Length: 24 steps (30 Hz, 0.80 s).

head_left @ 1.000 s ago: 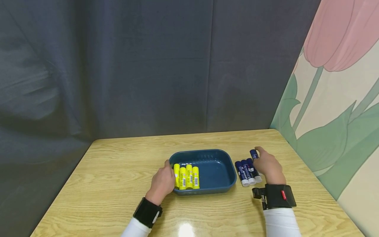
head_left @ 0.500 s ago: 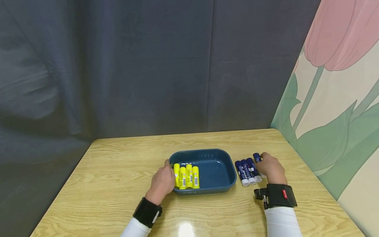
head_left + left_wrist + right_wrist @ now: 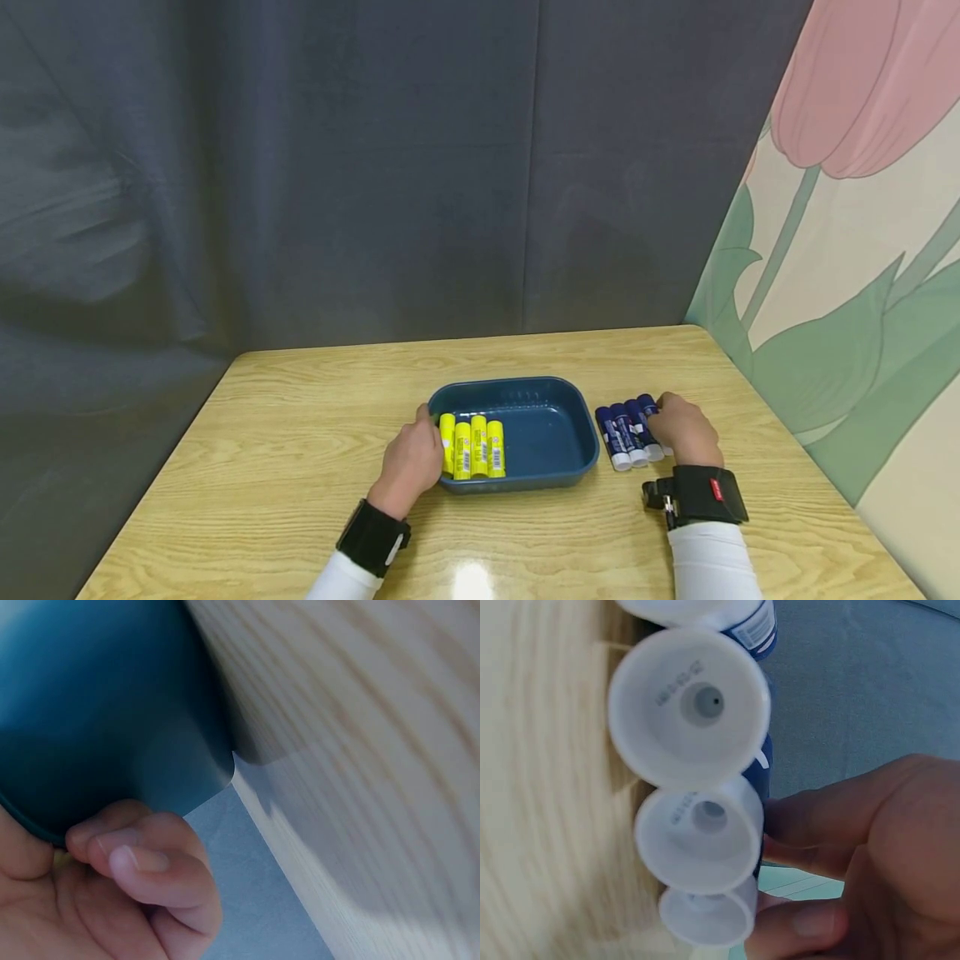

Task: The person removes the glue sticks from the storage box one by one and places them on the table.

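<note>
My left hand point(image 3: 412, 457) grips the left end of a dark blue tray point(image 3: 543, 446), with its fingers curled at the rim in the left wrist view. Several yellow glue sticks point(image 3: 479, 447) lie side by side in the tray's left part. To the right of the tray, several dark blue glue sticks with white bases point(image 3: 621, 432) form a row on the table. My right hand point(image 3: 682, 429) pinches the rightmost blue glue stick point(image 3: 647, 403), which lies against its neighbour. In the right wrist view the white bases point(image 3: 690, 709) face the camera; the fingers partly hide the held stick.
The wooden table point(image 3: 300, 433) carries the tray and sticks. A dark grey curtain point(image 3: 375, 183) hangs behind it. At the right stands a wall with a painted tulip point(image 3: 840, 92).
My right hand has drawn the blue glue stick toward me, shifting right and then back left, until it lies beside the row. The left hand and tray have stayed still.
</note>
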Available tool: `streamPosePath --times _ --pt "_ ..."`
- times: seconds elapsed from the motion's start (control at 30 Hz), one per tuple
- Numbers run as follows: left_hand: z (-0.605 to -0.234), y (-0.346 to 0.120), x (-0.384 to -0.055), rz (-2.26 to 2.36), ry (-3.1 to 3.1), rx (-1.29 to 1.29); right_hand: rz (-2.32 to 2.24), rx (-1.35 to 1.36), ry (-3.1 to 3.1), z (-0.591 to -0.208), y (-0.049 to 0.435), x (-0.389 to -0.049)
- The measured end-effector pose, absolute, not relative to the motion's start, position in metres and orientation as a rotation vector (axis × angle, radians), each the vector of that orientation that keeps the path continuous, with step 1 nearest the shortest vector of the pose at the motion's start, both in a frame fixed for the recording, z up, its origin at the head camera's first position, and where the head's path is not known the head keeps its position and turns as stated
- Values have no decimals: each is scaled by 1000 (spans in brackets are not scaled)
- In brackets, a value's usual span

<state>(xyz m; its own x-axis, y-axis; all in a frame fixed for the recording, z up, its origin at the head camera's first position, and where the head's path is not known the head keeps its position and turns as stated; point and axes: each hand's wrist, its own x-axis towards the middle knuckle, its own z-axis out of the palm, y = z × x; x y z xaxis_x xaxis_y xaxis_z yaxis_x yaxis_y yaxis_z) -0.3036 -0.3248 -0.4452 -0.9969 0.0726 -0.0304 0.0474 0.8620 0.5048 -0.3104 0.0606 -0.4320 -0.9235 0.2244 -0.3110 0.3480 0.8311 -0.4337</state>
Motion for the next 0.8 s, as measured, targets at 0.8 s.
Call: streamPosePath --times 0.8 --pt "-444 -324 -304 810 2983 103 -754 462 2741 -424 65 -309"
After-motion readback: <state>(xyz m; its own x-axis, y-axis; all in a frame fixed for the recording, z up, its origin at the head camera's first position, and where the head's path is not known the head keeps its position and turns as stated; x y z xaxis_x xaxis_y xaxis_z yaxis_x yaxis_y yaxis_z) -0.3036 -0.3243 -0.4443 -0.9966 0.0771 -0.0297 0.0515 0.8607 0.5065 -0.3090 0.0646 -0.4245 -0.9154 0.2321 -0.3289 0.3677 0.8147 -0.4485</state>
